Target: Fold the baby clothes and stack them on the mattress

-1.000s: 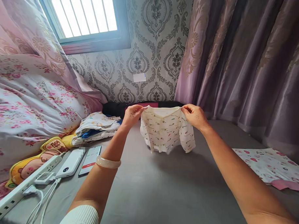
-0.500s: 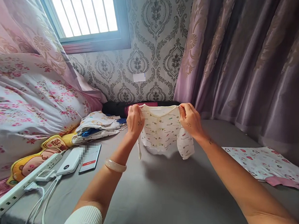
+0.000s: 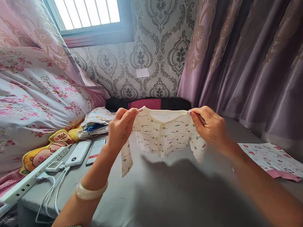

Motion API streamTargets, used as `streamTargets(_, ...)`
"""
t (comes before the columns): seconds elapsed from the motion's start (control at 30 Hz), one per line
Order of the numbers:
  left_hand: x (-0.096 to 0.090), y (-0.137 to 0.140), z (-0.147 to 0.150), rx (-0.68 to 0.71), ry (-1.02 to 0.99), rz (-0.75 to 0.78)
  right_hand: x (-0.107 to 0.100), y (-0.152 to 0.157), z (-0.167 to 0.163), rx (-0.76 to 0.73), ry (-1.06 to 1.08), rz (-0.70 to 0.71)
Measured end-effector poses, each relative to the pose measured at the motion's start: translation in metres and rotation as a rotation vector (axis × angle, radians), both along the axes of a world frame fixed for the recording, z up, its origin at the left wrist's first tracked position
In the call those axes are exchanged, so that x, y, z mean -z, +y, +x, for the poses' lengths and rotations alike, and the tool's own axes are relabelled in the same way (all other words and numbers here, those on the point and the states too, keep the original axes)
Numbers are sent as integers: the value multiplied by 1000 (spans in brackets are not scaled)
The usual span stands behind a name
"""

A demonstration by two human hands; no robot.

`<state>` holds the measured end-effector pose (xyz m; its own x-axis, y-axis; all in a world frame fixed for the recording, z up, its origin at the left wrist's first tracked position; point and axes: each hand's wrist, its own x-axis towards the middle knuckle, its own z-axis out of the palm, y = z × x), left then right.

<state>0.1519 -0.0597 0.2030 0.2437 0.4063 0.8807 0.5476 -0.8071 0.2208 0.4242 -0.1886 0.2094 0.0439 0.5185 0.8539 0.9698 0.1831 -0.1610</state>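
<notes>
Stretched between my two hands is a small cream baby shirt [image 3: 160, 133] with tiny printed figures and a buttoned front. My left hand [image 3: 122, 125] pinches it at one shoulder beside the neckline. At the opposite shoulder, my right hand [image 3: 208, 125] grips the cloth between thumb and fingers. Both sleeves dangle below the hands, and the shirt hangs above the grey bed sheet [image 3: 123, 202], casting a shadow on it. A pale bangle [image 3: 91, 192] circles my left wrist.
Folded clothes [image 3: 96, 120] lie at the back left, near a phone [image 3: 95, 151], a white power bank [image 3: 78, 153] and a power strip [image 3: 35, 175] with cables. A yellow pig cushion [image 3: 44, 152] rests beside them. At right lies a printed white garment [image 3: 276, 157] with pink trim.
My hands have moved apart and nearer to me, pulling the shirt wider and tauter at the shoulders. The left sleeve now hangs out to the side. The view has shifted slightly.
</notes>
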Motion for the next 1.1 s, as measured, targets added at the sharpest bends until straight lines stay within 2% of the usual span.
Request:
streamTargets(0.17,-34,-33,-30,100,38,31,-18,-29,-5,-94,-2,-25)
streamTargets(0.23,-42,-31,-33,125,93,-21,-21,-27,-2,-114,17,-87)
streamTargets(0.3,-41,-16,-29,152,182,-105,-17,-17,3,-118,54,-156)
streamTargets(0.4,-18,22,-10,200,319,-226,6,8,16,-89,89,-301)
streamTargets(0.53,43,71,24,189,500,-350,56,41,33,65,6,-529)
streamTargets(0.6,73,84,39,134,561,-377,83,54,38,167,-41,-604)
streamTargets(0.7,106,88,58,59,635,-365,118,69,41,206,-149,-638)
streamTargets(0.83,129,83,74,-28,613,-353,143,79,39,250,-180,-611)
streamTargets(1.1,157,85,85,-116,504,-307,161,91,36,341,-211,-602)
